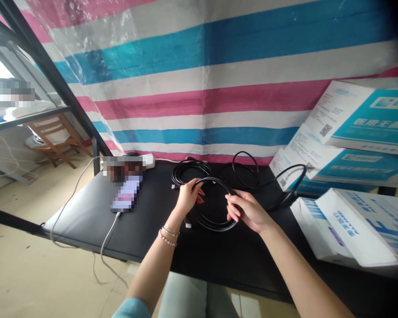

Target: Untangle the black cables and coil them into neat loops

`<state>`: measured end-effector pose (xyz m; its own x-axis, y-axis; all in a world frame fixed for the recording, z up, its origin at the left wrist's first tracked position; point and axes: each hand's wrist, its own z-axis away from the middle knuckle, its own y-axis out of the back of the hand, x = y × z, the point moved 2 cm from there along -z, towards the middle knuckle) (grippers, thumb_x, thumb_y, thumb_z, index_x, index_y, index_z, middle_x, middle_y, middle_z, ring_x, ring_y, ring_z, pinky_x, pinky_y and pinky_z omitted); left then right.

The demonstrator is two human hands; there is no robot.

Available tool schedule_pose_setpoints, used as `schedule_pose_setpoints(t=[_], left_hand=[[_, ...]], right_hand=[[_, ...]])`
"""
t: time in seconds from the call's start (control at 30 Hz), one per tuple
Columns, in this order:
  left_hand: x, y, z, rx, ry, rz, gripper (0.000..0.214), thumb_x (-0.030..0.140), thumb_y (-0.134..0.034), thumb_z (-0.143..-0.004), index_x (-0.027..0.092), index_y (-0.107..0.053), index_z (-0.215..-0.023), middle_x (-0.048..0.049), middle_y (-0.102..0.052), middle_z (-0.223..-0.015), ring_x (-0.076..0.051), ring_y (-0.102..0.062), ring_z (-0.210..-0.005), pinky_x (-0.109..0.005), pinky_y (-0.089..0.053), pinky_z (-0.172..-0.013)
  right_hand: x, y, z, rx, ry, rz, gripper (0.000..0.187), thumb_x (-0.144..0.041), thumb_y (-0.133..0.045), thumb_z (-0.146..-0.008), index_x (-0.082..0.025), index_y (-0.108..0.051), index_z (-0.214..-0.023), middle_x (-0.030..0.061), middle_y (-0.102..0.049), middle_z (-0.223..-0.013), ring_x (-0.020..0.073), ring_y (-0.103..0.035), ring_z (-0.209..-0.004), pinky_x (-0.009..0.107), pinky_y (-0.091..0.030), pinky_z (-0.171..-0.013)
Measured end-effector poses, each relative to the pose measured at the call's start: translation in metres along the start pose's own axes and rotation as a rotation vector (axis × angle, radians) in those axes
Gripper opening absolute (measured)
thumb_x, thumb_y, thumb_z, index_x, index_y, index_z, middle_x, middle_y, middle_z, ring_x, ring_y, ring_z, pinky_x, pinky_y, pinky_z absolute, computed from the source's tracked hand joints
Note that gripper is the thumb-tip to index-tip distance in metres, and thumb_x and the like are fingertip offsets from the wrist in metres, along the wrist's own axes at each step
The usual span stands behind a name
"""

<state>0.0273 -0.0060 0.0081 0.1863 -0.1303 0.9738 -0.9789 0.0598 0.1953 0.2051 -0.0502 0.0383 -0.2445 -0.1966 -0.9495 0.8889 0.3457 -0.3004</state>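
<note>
A black cable (215,225) is wound into a round coil over the black table (86,212). My left hand (187,196) is closed on the coil's left side, bracelets on its wrist. On the coil's right side my right hand (247,211) pinches the loops together. From there a loose length of the same cable (290,185) arcs off to the right. A second, tied black coil (189,171) lies just behind my left hand, with another loose black loop (245,170) beside it at the back.
A phone (128,194) on a white charging lead lies at the left of the table, near a white charger (148,160). White and teal cartons (351,128) are stacked at the right. A striped tarp hangs behind. A wooden chair (55,139) stands on the floor at left.
</note>
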Motion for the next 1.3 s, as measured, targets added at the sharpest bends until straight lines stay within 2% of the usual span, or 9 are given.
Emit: schedule_pose_setpoints(t=[0.2, 0.33, 0.43, 0.5, 0.67, 0.8, 0.93, 1.1, 1.3], left_hand=[[0.003, 0.002, -0.002, -0.059, -0.008, 0.133, 0.034, 0.041, -0.058, -0.076, 0.013, -0.055, -0.095, -0.0011, -0.062, -0.063, -0.012, -0.062, -0.048, -0.018, -0.046, -0.044], [0.007, 0.002, 0.001, -0.163, 0.139, 0.177, 0.035, 0.039, -0.063, -0.073, 0.011, -0.056, -0.093, -0.0055, -0.066, -0.07, -0.011, -0.061, -0.053, -0.018, -0.047, -0.046], [0.006, -0.002, 0.004, -0.241, 0.269, 0.253, 0.034, 0.041, -0.061, -0.075, 0.011, -0.056, -0.092, -0.0056, -0.065, -0.071, -0.013, -0.062, -0.056, -0.026, -0.054, -0.05], [0.005, -0.003, 0.005, -0.239, 0.287, 0.307, 0.034, 0.042, -0.058, -0.077, 0.012, -0.054, -0.092, -0.0048, -0.063, -0.071, -0.013, -0.063, -0.056, -0.029, -0.055, -0.051], [0.005, -0.002, 0.005, -0.244, 0.219, 0.381, 0.04, 0.043, -0.058, -0.077, 0.013, -0.051, -0.103, -0.0091, -0.065, -0.086, -0.016, -0.065, -0.066, -0.03, -0.056, -0.054], [0.004, 0.002, 0.002, -0.182, 0.124, 0.391, 0.042, 0.042, -0.059, -0.077, 0.013, -0.054, -0.107, -0.0136, -0.064, -0.098, -0.02, -0.065, -0.084, -0.031, -0.056, -0.064], [0.001, 0.004, -0.002, -0.082, 0.037, 0.353, 0.043, 0.04, -0.063, -0.074, 0.014, -0.058, -0.107, -0.0129, -0.064, -0.104, -0.022, -0.061, -0.095, -0.032, -0.055, -0.071], [0.003, 0.008, -0.004, -0.021, -0.059, 0.378, 0.046, 0.044, -0.06, -0.075, 0.015, -0.058, -0.11, -0.0117, -0.063, -0.108, -0.023, -0.06, -0.099, -0.035, -0.054, -0.078], [0.011, 0.016, -0.002, -0.004, -0.069, 0.573, 0.047, 0.041, -0.062, -0.074, 0.014, -0.055, -0.112, -0.0162, -0.059, -0.116, -0.029, -0.057, -0.107, -0.043, -0.052, -0.082]], right_hand=[[-0.006, -0.004, 0.002, 0.028, 0.159, -0.139, 0.022, -0.026, -0.061, -0.077, -0.019, -0.047, -0.061, -0.0107, -0.038, -0.036, 0.0052, -0.033, -0.029, 0.023, -0.04, -0.038], [-0.01, 0.001, 0.003, 0.086, 0.244, -0.196, 0.025, -0.024, -0.062, -0.077, -0.018, -0.047, -0.058, -0.01, -0.037, -0.035, 0.005, -0.033, -0.03, 0.021, -0.036, -0.038], [-0.012, 0.003, 0.002, 0.057, 0.286, -0.226, 0.035, -0.035, -0.06, -0.08, -0.018, -0.046, -0.053, -0.0088, -0.036, -0.035, 0.0043, -0.032, -0.03, 0.021, -0.034, -0.038], [-0.012, 0.004, 0.002, 0.026, 0.302, -0.219, 0.041, -0.048, -0.053, -0.081, -0.017, -0.048, -0.054, -0.0078, -0.036, -0.035, 0.0046, -0.032, -0.029, 0.022, -0.034, -0.039], [-0.013, 0.008, 0.003, 0.074, 0.4, -0.011, 0.041, -0.05, -0.047, -0.084, -0.018, -0.052, -0.06, -0.0039, -0.047, -0.04, 0.0097, -0.045, -0.036, 0.028, -0.042, -0.048], [-0.013, 0.015, 0.007, 0.249, 0.491, 0.291, 0.031, -0.046, -0.046, -0.086, -0.019, -0.059, -0.077, 0.0005, -0.06, -0.058, 0.0154, -0.058, -0.054, 0.031, -0.046, -0.059], [-0.016, 0.018, 0.012, 0.417, 0.604, 0.54, 0.033, -0.046, -0.042, -0.087, -0.021, -0.062, -0.081, 0.0024, -0.064, -0.067, 0.0175, -0.062, -0.063, 0.032, -0.046, -0.068], [-0.02, 0.016, 0.017, 0.544, 0.749, 0.612, 0.032, -0.04, -0.034, -0.092, -0.021, -0.059, -0.086, 0.0031, -0.067, -0.067, 0.0194, -0.065, -0.071, 0.033, -0.046, -0.072], [-0.02, 0.017, 0.019, 0.613, 0.85, 0.559, 0.034, -0.038, -0.029, -0.093, -0.019, -0.058, -0.09, 0.0054, -0.07, -0.074, 0.0211, -0.067, -0.077, 0.035, -0.046, -0.073]])
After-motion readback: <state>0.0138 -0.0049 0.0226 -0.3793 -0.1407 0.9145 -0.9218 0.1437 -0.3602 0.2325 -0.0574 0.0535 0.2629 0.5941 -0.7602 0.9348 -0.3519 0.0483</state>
